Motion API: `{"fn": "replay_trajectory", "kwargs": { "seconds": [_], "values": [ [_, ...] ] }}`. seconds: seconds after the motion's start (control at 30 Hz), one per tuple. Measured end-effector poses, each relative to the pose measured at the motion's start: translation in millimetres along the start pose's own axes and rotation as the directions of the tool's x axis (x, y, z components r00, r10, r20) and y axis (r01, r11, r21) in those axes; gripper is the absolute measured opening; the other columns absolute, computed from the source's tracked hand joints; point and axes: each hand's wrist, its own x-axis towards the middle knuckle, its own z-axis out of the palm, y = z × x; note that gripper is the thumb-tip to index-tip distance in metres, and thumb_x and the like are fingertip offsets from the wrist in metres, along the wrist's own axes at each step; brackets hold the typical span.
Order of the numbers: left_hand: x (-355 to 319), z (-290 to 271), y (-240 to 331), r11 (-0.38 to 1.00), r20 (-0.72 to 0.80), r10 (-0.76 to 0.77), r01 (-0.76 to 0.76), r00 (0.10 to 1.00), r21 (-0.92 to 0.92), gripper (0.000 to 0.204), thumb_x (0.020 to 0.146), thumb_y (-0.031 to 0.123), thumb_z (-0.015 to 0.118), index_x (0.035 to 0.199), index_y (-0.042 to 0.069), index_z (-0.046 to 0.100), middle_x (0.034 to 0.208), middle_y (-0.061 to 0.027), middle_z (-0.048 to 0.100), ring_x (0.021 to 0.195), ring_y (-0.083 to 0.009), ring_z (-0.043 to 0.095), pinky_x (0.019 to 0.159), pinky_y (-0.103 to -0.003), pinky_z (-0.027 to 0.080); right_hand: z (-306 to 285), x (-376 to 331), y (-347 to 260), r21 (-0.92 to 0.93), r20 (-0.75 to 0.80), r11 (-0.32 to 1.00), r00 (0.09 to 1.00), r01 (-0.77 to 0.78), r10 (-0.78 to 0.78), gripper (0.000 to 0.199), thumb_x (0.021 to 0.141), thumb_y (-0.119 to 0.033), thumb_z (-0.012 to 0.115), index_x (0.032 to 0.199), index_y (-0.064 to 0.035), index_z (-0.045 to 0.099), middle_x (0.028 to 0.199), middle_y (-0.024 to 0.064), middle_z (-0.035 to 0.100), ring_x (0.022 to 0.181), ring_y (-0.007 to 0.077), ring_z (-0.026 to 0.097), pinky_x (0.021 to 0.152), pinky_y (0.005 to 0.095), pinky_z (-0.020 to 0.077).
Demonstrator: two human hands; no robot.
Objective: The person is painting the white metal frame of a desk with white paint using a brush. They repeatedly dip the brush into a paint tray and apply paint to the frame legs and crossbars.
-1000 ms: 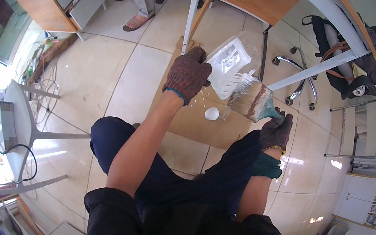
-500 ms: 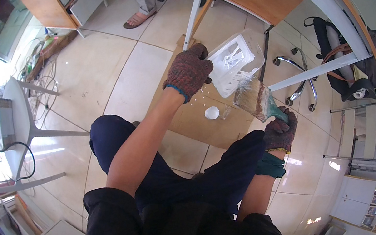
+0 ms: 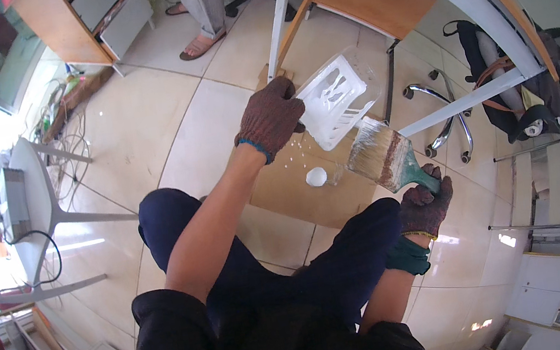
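Observation:
My left hand (image 3: 271, 120), in a dark knitted work glove, is closed on the near-left edge of a clear plastic container (image 3: 332, 99). White paint coats its inside, and it is tilted. My right hand (image 3: 427, 206), gloved too, grips the green handle of a wide paintbrush (image 3: 383, 157). White paint marks the bristles, whose tip is by the container's lower right edge; whether they touch I cannot tell. Below the container, a small round white thing (image 3: 316, 177), perhaps a lid or a paint puddle, lies on a cardboard sheet (image 3: 291, 202) with white drips.
A white-framed table (image 3: 457, 111) stands ahead and to the right, one leg just beyond my left hand. Past it are a chrome chair base (image 3: 454, 115) and a dark bag (image 3: 495, 73). At left are a white chair (image 3: 44, 179) and cables (image 3: 73, 132). Another person's feet (image 3: 204, 42) stand ahead.
The container has tipped more steeply, so its painted inside faces me more. My left hand has turned slightly with it. The brush remains close to its lower edge, and the view has shifted a little.

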Motion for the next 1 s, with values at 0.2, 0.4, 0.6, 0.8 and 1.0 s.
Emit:
{"fn": "replay_trajectory", "kwargs": {
  "seconds": [0.2,0.4,0.6,0.8,1.0],
  "values": [
    [7,3,-7,0.999,-0.023,-0.020,0.019,1.000,-0.027,0.022,0.081,0.008,0.057,0.096,-0.006,0.053,0.084,-0.0148,0.060,0.066,-0.0202,0.065,0.056,-0.031,0.058,10,-5,5,-0.143,0.023,0.987,0.997,0.076,-0.073,0.038,0.092,-0.047,0.051,0.100,-0.0104,0.059,0.102,0.0084,0.060,0.074,0.0104,0.057,0.048,0.0172,0.0468],
    [8,-2,-1,0.998,-0.053,-0.041,0.039,0.998,-0.046,0.026,0.079,0.008,0.059,0.099,-0.007,0.052,0.085,-0.0145,0.059,0.067,-0.0201,0.064,0.056,-0.030,0.058,26,-15,7,-0.272,0.082,0.947,0.984,0.173,-0.156,0.039,0.091,-0.046,0.054,0.100,-0.0088,0.056,0.101,0.0159,0.060,0.064,0.0156,0.057,0.052,0.0227,0.0495],
    [21,-6,-15,0.981,-0.039,-0.064,0.056,0.997,-0.186,0.022,0.079,0.008,0.059,0.095,-0.004,0.051,0.087,-0.0127,0.058,0.071,-0.0192,0.062,0.057,-0.029,0.058,58,-14,-3,-0.515,0.237,0.719,0.883,0.467,-0.404,0.030,0.086,-0.030,0.066,0.102,-0.0071,0.054,0.100,0.0165,0.060,0.065,0.0168,0.058,0.053,0.0266,0.0491],
    [17,2,-6,0.960,-0.003,-0.067,0.063,0.998,-0.273,0.021,0.079,0.009,0.060,0.093,-0.003,0.051,0.086,-0.0113,0.057,0.070,-0.0183,0.061,0.057,-0.029,0.058,117,15,-23,-0.376,0.414,0.602,0.709,0.705,-0.571,0.024,0.087,-0.019,0.065,0.102,-0.0032,0.055,0.102,0.0185,0.063,0.070,0.0192,0.062,0.055,0.0294,0.0516],
    [42,28,18,0.953,0.049,0.006,0.010,0.999,-0.303,0.021,0.079,0.007,0.060,0.095,-0.004,0.051,0.086,-0.0110,0.056,0.069,-0.0174,0.061,0.057,-0.028,0.057,173,35,-20,-0.244,0.527,0.575,0.605,0.781,-0.597,0.018,0.089,-0.007,0.058,0.106,-0.0027,0.057,0.105,0.0184,0.063,0.072,0.0205,0.063,0.058,0.0308,0.0535]
  ]
}}
